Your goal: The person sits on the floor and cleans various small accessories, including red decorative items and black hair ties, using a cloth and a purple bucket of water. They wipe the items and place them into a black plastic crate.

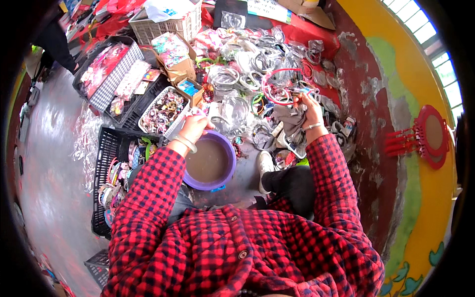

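My right hand [310, 110] is closed on a grey cloth [288, 119] and the end of a pink headband [266, 89], whose curve stretches away to the left. My left hand [195, 127] is closed, just above the rim of a purple basin [230, 174]; whatever its fingers hold, if anything, I cannot make out. Murky brown water [208, 161] lies in the basin. Beyond both hands spreads a heap of headbands [247, 64], many in clear plastic wrapping.
Left of the basin stands a black crate [101, 163] of headbands. A white basket [143, 123] of small hair accessories, a small cardboard box [190, 89] and a patterned bin [118, 74] sit farther off. At right rises a painted wall [396, 94] with a red hanging ornament [429, 136].
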The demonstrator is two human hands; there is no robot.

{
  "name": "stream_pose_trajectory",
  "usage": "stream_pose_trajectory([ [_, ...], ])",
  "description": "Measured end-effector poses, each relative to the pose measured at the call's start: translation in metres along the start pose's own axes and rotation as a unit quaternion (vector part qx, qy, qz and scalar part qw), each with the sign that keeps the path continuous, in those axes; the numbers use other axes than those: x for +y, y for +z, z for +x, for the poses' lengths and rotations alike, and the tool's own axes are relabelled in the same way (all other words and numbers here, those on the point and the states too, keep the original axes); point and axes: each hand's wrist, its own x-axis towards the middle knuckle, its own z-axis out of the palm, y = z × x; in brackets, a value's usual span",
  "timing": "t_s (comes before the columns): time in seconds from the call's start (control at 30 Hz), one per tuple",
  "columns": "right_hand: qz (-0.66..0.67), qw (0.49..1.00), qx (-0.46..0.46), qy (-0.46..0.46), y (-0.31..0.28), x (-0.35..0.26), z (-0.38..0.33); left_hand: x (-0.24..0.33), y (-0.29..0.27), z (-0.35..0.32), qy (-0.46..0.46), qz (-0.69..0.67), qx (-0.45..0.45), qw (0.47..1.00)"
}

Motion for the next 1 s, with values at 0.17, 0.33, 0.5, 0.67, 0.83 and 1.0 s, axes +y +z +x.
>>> stream_pose_trajectory([
  [0.17,0.102,0.982,-0.161,0.016,0.073,0.005,-0.052,0.041,0.012,-0.026,0.103,-0.229,-0.111,0.962],
  [0.33,0.118,0.965,-0.223,0.073,0.101,0.055,-0.074,0.075,0.022,-0.061,0.132,-0.422,-0.159,0.883],
  [0.5,-0.044,0.984,-0.134,0.111,0.110,0.056,-0.065,0.085,0.003,-0.083,0.198,-0.372,-0.157,0.893],
  [0.67,0.113,0.971,0.050,0.204,0.061,0.033,-0.044,0.096,-0.002,-0.094,0.278,-0.159,-0.088,0.943],
  [0.83,0.276,0.939,-0.037,0.200,0.063,0.056,-0.033,0.084,0.022,-0.081,0.280,-0.049,-0.083,0.955],
  [1.0,0.344,0.909,-0.130,0.195,0.107,0.042,-0.057,0.064,0.038,-0.068,0.298,0.004,-0.083,0.951],
])
